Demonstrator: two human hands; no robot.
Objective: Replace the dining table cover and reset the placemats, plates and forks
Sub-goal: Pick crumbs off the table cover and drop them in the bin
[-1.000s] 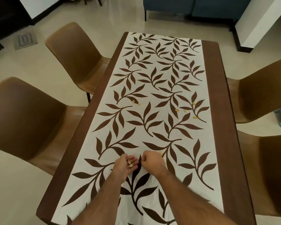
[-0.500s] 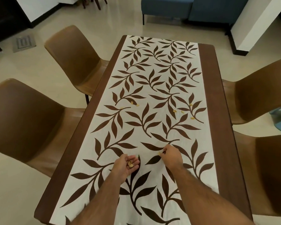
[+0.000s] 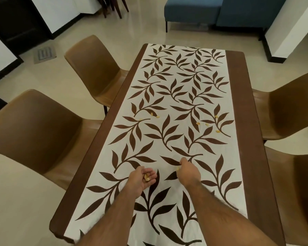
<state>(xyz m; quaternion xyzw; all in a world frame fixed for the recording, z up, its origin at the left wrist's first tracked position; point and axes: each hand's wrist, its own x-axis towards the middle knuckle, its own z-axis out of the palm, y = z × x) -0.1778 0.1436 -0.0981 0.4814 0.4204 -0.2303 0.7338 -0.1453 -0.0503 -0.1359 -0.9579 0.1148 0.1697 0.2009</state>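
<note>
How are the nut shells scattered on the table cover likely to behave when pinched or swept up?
The nut shells look tiny and thin, so probably very light and easily scattered by a sweep. Their curved halves may rock or skid on the table cover. The left hand already cups some, which suggests picking them up singly works.

A table [image 3: 242, 121] runs up the centre of the frame, with a table cover [image 3: 176, 96] lying along its middle. Two chairs stand at the frame's left [image 3: 34, 132] [image 3: 94, 71] and two at its right [image 3: 290, 110] [image 3: 295, 189]. Small shells lie scattered on the cover mid-frame, some left of centre [image 3: 151, 113], some right [image 3: 198, 123]. Low in the frame, the left hand [image 3: 140, 180] cups shells [image 3: 146, 178] above the cover; the right hand [image 3: 188, 170] sits just beside it, to its right. A sofa [image 3: 194, 9] stands behind the table, at the frame's top.
</note>
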